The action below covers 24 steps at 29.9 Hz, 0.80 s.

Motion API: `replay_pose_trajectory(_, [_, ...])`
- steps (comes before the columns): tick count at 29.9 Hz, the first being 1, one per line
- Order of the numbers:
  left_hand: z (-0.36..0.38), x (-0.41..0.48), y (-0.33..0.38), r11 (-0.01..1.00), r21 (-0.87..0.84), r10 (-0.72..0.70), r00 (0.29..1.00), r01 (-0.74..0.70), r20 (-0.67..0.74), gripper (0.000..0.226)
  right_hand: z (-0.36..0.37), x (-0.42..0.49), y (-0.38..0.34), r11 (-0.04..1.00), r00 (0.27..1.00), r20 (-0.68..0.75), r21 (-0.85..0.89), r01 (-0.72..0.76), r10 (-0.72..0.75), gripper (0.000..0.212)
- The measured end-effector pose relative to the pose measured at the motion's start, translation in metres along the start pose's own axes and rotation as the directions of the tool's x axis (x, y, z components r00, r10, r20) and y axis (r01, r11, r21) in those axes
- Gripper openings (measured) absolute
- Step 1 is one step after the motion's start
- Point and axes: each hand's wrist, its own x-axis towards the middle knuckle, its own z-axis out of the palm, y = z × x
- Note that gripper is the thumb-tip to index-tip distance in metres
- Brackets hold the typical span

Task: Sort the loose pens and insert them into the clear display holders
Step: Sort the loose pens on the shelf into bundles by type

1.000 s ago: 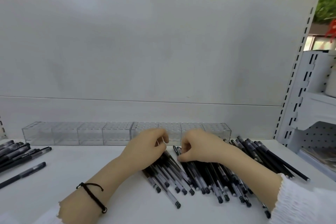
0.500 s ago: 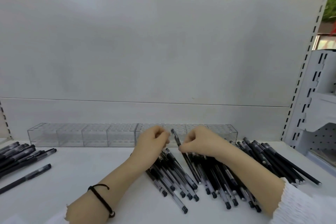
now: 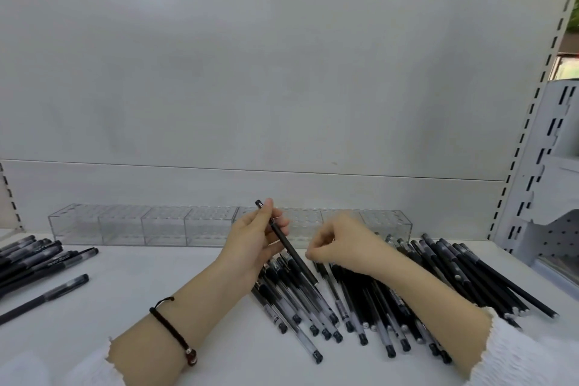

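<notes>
A large heap of loose black pens (image 3: 360, 298) lies on the white shelf in front of me. My left hand (image 3: 253, 241) holds one black pen (image 3: 291, 247) tilted, its tip raised above the heap. My right hand (image 3: 341, 244) hovers over the heap with curled fingers, and I cannot see a pen in it. A row of clear display holders (image 3: 163, 226) stands along the back wall, and I see no pens in it.
A second group of black pens (image 3: 34, 260) lies at the left edge, with a single pen (image 3: 47, 298) apart from it. A white back panel rises behind the holders. A slotted white upright (image 3: 529, 147) and a side shelf stand at the right.
The pen that my right hand pinched and lifted from the heap is now held by my left hand, raised higher. My right hand has let it go.
</notes>
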Motion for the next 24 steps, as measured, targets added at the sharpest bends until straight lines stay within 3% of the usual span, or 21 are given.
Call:
replay_pose_trajectory(4, [0.000,0.001,0.000,0.999,0.049,0.023,0.999,-0.021,-0.041,0.027,0.010,0.000,-0.006,0.960,0.998,0.020,-0.277,-0.050,0.058,0.018])
replay_pose_trajectory(6, [0.000,-0.001,-0.001,0.976,0.196,0.103,0.993,-0.089,-0.058,0.027,0.010,-0.001,-0.008,0.942,0.997,0.031,-0.329,-0.060,0.074,0.022])
replay_pose_trajectory(9, [0.000,-0.002,-0.001,0.837,0.485,0.297,0.955,-0.252,-0.016,0.034,0.008,-0.003,-0.012,0.921,0.990,0.080,-0.383,-0.073,0.112,0.023])
replay_pose_trajectory(12, [0.000,-0.003,-0.001,0.793,0.541,0.326,0.945,-0.279,0.011,0.035,0.008,-0.003,-0.015,0.914,0.986,0.092,-0.396,-0.091,0.138,0.021])
replay_pose_trajectory(14, [0.000,-0.003,-0.004,0.849,0.480,0.249,0.968,-0.220,0.002,0.032,0.005,-0.002,-0.013,0.961,0.984,0.093,-0.248,-0.125,0.152,0.023])
replay_pose_trajectory(16, [0.000,-0.003,-0.006,0.899,0.410,0.171,0.985,-0.156,0.000,0.033,-0.004,-0.001,-0.009,0.983,0.982,0.055,0.040,-0.181,0.179,0.021])
replay_pose_trajectory(20, [0.005,-0.006,-0.006,0.985,0.175,-0.012,1.000,0.008,0.021,0.035,-0.024,-0.002,-0.001,0.829,0.979,0.060,0.524,-0.197,0.194,0.014])
replay_pose_trajectory(22, [0.011,-0.009,-0.005,0.991,0.112,-0.084,0.990,0.072,0.109,0.037,-0.029,-0.005,-0.001,0.783,0.984,0.070,0.598,-0.172,0.162,0.014])
replay_pose_trajectory(24, [0.021,-0.013,-0.004,0.987,0.119,-0.128,0.972,0.107,0.196,0.041,-0.030,-0.006,-0.002,0.806,0.989,0.053,0.574,-0.144,0.139,0.014])
